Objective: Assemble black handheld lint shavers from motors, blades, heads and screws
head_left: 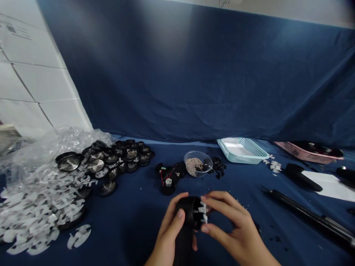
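My left hand (172, 225) is wrapped round a black housing (186, 213) with a round head and a handle pointing down toward me. The head's open end faces right. At that opening my right hand (231, 225) pinches a white plastic fan blade (204, 212) between thumb and fingers. Whether the blade is seated inside the head cannot be made out. Beyond my hands lies another black housing (177, 173), with red wires and a small motor (168, 182) showing. Behind it stands a clear plastic bowl (206, 164) holding small metal screws.
On the left are a heap of white fan blades (30, 214), several black round grilles (130, 153) and clear plastic bags (55, 147). To the right are a light-blue basket (244, 159), a pink basket (310, 156), a black electric screwdriver (305, 212) and small black parts (218, 168).
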The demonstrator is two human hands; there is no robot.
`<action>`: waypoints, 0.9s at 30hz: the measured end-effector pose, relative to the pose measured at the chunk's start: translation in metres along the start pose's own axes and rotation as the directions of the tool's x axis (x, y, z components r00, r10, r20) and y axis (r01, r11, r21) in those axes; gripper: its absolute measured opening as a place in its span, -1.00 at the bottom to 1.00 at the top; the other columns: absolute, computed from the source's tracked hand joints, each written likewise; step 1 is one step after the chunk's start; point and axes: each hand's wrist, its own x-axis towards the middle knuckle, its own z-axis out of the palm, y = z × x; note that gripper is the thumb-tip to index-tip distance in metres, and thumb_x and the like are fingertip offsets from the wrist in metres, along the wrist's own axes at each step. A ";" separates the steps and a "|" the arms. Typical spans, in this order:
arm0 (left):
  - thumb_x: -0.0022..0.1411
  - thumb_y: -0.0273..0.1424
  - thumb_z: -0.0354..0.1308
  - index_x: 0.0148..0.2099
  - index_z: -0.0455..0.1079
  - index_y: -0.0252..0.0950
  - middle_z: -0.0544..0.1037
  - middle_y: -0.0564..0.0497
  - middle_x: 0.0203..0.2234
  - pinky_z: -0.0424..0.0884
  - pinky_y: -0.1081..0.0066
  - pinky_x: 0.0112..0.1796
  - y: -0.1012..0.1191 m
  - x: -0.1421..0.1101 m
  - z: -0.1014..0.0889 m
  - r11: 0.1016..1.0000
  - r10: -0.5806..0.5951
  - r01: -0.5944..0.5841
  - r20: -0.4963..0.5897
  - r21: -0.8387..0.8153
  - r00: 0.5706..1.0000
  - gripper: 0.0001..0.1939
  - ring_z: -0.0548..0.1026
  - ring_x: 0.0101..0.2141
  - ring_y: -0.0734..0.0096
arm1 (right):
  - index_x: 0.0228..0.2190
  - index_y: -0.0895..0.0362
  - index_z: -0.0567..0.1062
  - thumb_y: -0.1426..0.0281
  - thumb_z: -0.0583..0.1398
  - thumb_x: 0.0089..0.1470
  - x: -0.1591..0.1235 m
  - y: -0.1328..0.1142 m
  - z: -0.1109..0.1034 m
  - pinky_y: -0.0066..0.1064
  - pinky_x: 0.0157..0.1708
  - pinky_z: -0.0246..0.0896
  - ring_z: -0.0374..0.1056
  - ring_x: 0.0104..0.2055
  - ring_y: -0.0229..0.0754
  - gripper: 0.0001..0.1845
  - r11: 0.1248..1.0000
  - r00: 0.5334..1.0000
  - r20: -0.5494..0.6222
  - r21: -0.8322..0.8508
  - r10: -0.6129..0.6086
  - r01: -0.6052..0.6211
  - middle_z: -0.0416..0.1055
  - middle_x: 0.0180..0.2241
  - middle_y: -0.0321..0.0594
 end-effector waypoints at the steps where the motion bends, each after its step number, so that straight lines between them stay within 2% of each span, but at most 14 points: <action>1: 0.26 -0.12 0.01 0.17 0.14 -0.16 0.52 -0.07 -0.31 0.36 0.44 -0.56 0.000 0.000 0.000 1.000 0.000 0.000 -0.007 0.001 1.000 -0.52 0.45 -0.60 0.44 | 0.04 -0.12 0.40 0.33 0.31 0.06 0.000 0.000 0.001 -0.43 -0.03 0.34 0.36 -0.01 -0.19 -0.51 0.999 1.000 0.004 -0.039 -0.025 0.025 0.32 -0.03 -0.20; 5: 0.26 -0.12 0.02 0.16 0.15 -0.17 0.53 -0.07 -0.32 0.35 0.45 -0.56 -0.001 0.001 -0.001 1.000 0.000 0.000 -0.037 -0.002 0.999 -0.52 0.45 -0.60 0.45 | 0.05 -0.07 0.39 0.32 0.30 0.07 0.000 0.000 0.003 -0.48 -0.06 0.36 0.38 -0.04 -0.22 -0.51 0.994 0.998 0.005 -0.095 -0.057 0.057 0.31 -0.06 -0.19; 11: 0.26 -0.11 0.03 0.17 0.14 -0.17 0.52 -0.07 -0.31 0.37 0.43 -0.54 -0.001 0.003 -0.004 1.000 -0.017 0.017 -0.012 -0.001 1.000 -0.51 0.46 -0.58 0.43 | 0.06 0.00 0.39 0.31 0.27 0.10 0.003 0.001 0.009 -0.51 -0.11 0.37 0.38 -0.09 -0.25 -0.53 0.981 0.994 -0.009 -0.162 -0.107 0.104 0.28 -0.09 -0.16; 17: 0.24 -0.05 0.03 0.16 0.12 -0.13 0.51 -0.03 -0.36 0.37 0.44 -0.55 -0.003 0.004 -0.007 0.997 -0.066 0.067 0.043 -0.031 0.997 -0.49 0.46 -0.58 0.43 | 0.13 0.15 0.30 0.24 0.24 0.13 -0.002 0.007 0.016 -0.50 -0.10 0.36 0.36 -0.10 -0.23 -0.42 0.936 0.960 -0.057 -0.245 -0.275 0.253 0.29 -0.10 -0.08; 19: 0.24 -0.06 0.03 0.17 0.12 -0.12 0.52 -0.04 -0.33 0.37 0.44 -0.56 -0.006 0.005 -0.010 0.995 -0.079 0.081 0.039 -0.052 0.996 -0.49 0.45 -0.60 0.44 | 0.08 0.15 0.34 0.20 0.22 0.14 -0.003 0.007 0.015 -0.45 -0.08 0.35 0.35 -0.06 -0.19 -0.48 0.919 0.948 -0.068 -0.276 -0.312 0.283 0.32 -0.08 -0.06; 22: 0.27 -0.08 -0.02 0.19 0.10 -0.14 0.53 -0.04 -0.40 0.37 0.43 -0.57 -0.011 0.006 -0.012 0.993 -0.086 0.088 0.037 -0.075 0.996 -0.49 0.46 -0.60 0.40 | -0.02 0.14 0.42 0.41 0.12 0.23 0.000 0.002 0.008 -0.39 -0.14 0.36 0.37 -0.09 -0.19 -0.72 0.932 0.959 -0.028 -0.247 -0.281 0.266 0.38 -0.12 -0.09; 24: 0.29 -0.08 -0.05 0.21 0.09 -0.16 0.52 -0.03 -0.47 0.37 0.43 -0.58 -0.012 0.007 -0.013 0.992 -0.091 0.094 0.037 -0.081 0.995 -0.48 0.46 -0.59 0.37 | -0.05 0.15 0.44 0.56 0.09 0.19 0.004 -0.002 0.003 -0.36 -0.19 0.36 0.38 -0.14 -0.19 -0.69 0.935 0.966 0.008 -0.247 -0.259 0.253 0.42 -0.16 -0.10; 27: 0.26 -0.08 0.01 0.21 0.09 -0.17 0.52 -0.04 -0.47 0.39 0.42 -0.59 -0.012 0.006 -0.012 0.989 -0.094 0.097 0.033 -0.108 0.995 -0.45 0.48 -0.55 0.32 | -0.12 0.13 0.47 0.57 0.15 0.13 0.010 -0.004 -0.002 -0.32 -0.25 0.32 0.41 -0.25 -0.21 -0.73 0.903 0.953 0.021 -0.312 -0.303 0.294 0.47 -0.24 -0.16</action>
